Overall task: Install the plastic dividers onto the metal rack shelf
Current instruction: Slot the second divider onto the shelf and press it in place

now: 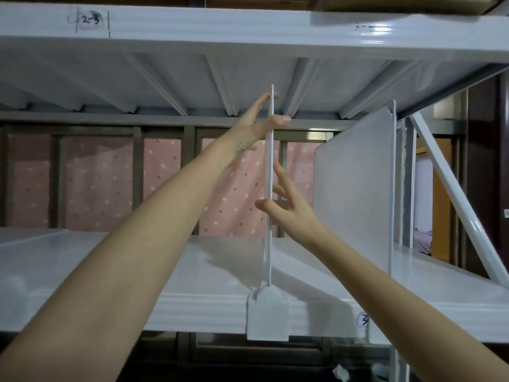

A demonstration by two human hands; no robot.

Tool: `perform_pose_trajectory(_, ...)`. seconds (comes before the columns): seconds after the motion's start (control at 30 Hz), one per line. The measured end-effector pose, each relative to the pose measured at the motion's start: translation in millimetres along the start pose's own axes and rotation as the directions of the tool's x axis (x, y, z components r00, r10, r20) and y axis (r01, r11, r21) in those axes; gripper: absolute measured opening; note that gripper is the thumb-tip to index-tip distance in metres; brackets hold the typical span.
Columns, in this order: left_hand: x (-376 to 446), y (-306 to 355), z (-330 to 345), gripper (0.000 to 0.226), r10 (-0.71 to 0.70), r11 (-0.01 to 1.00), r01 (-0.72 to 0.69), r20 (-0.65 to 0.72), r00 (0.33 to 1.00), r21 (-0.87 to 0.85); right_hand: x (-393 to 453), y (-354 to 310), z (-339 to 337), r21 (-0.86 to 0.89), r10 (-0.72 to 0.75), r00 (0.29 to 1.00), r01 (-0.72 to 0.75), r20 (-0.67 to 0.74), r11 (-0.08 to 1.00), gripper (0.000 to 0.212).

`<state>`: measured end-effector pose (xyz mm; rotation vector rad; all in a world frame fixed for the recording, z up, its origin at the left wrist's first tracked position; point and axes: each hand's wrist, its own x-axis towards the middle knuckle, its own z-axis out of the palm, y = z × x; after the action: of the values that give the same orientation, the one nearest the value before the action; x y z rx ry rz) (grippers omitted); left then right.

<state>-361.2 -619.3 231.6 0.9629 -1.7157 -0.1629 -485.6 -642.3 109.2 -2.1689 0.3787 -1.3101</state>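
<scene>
A thin white plastic divider [270, 155] stands upright and edge-on to me in the middle of the white metal shelf [179, 271]. Its flat clip tab [267, 315] hangs over the shelf's front lip. My left hand [256, 122] grips the divider near its top, fingers on its left face and thumb across its front edge. Lower down, my right hand [294, 208] pinches it, thumb on the left side and spread fingers on the right face. The divider's top reaches just under the upper shelf [220, 73].
Another white divider [355, 183] stands installed to the right, angled in view. A diagonal white brace [454, 199] crosses the rack's right end. A pink dotted curtain [96, 183] hangs behind the rack. Handwritten labels mark the shelf lips.
</scene>
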Motion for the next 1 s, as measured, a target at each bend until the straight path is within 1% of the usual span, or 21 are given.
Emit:
perform_pose_trajectory(0.1,-2,-4,3,0.084,0.007,0.999,-0.008,-0.043,0.999,-0.035,0,1,4,0.001,0.009,1.000,-0.009,0.013,1.000,0.075)
perform_pose_trajectory(0.17,-1,-4,5,0.089,0.024,0.998,-0.028,-0.067,0.997,-0.058,-2,6,6,-0.002,0.010,0.999,-0.010,0.040,1.000,0.082)
perform_pose_trajectory(0.3,-1,1,14,0.088,0.020,0.996,-0.025,-0.059,0.998,-0.084,-10,17,10,0.049,0.071,0.993,-0.076,0.098,0.996,0.093)
perform_pose_trajectory(0.4,-1,3,17,0.092,0.013,0.995,-0.021,-0.084,0.996,-0.098,-13,20,11,0.075,0.084,0.990,-0.093,0.115,0.993,0.093)
perform_pose_trajectory(0.47,-2,3,18,0.088,0.015,0.993,-0.027,-0.106,0.994,-0.113,-13,19,11,0.069,0.087,0.989,-0.096,0.121,0.993,0.095)
perform_pose_trajectory(0.57,-1,6,18,0.063,0.001,0.991,-0.020,-0.140,0.990,-0.132,-12,18,13,0.065,0.075,0.990,-0.084,0.122,0.994,0.096)
perform_pose_trajectory(0.6,0,5,18,0.058,-0.001,0.991,-0.019,-0.146,0.989,-0.132,-11,19,14,0.073,0.071,0.991,-0.079,0.114,0.994,0.095)
perform_pose_trajectory(0.7,0,0,16,0.052,0.001,0.986,-0.030,-0.170,0.985,-0.166,-12,22,18,0.062,0.044,0.994,-0.050,0.096,0.997,0.091)
perform_pose_trajectory(0.77,-2,-2,15,0.052,-0.012,0.977,-0.030,-0.192,0.981,-0.211,-12,22,20,0.038,0.029,0.996,-0.033,0.087,0.999,0.088)
perform_pose_trajectory(0.83,-3,-3,14,0.057,-0.018,0.972,-0.031,-0.207,0.978,-0.233,-12,24,22,0.029,0.018,0.997,-0.020,0.073,0.999,0.085)
perform_pose_trajectory(0.93,-3,-2,16,0.059,-0.009,0.971,-0.046,-0.227,0.974,-0.234,-10,28,23,0.015,0.002,0.998,-0.003,0.056,1.000,0.087)
perform_pose_trajectory(1.0,-2,-3,18,0.065,0.007,0.973,-0.061,-0.233,0.972,-0.222,-10,30,22,0.010,-0.007,0.999,0.006,0.049,1.000,0.089)
